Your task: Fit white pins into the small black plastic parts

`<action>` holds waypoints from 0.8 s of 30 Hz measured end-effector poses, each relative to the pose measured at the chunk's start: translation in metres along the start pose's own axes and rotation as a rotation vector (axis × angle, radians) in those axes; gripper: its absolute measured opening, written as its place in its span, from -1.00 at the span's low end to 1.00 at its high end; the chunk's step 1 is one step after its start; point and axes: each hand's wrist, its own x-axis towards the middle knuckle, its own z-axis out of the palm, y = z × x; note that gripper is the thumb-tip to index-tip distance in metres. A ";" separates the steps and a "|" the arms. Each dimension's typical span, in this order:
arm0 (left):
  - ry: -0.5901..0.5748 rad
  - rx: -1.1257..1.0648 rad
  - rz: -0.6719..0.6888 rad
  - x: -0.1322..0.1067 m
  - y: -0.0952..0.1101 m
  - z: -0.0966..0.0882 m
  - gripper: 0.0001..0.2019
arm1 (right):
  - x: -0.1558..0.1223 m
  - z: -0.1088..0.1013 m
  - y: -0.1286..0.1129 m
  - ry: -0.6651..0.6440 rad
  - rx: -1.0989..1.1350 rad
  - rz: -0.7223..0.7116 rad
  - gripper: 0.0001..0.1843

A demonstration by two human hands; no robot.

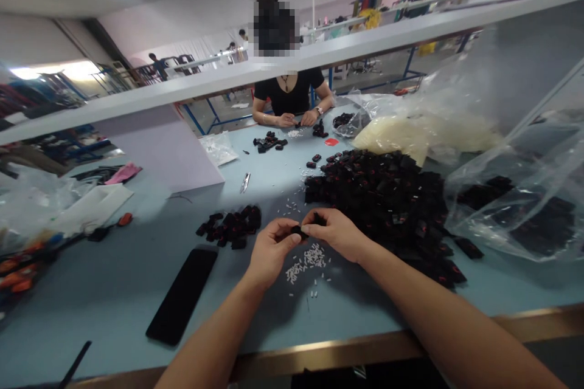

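Leftmost on the pale blue worktable [86,322], orange-and-black items [20,273] lie heaped at the edge, with a black smartphone [181,295] lying flat to their right. Beyond it sits a cluster of black parts [228,226], and a small metal cutter [245,182] lies farther up the table. Centrally, the left hand [272,252] and right hand [335,234] are together, their fingertips pinching a small black part [298,231] between them, above scattered white pegs [306,264]. Just right of the hands stands a large heap of black parts [378,206]. A bag of pale pieces [424,134] lies behind it, and a clear plastic bag of black parts [515,194] occupies the far right. Across the table, a co-worker [287,91] works with both hands.
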 end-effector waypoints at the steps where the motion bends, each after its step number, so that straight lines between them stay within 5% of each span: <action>1: -0.003 0.008 0.000 0.000 0.000 0.000 -0.75 | 0.000 0.000 0.001 -0.004 0.017 0.007 -0.85; 24: 0.000 -0.153 -0.046 0.001 -0.002 0.003 -0.75 | 0.002 -0.003 0.005 -0.035 0.078 0.070 -0.74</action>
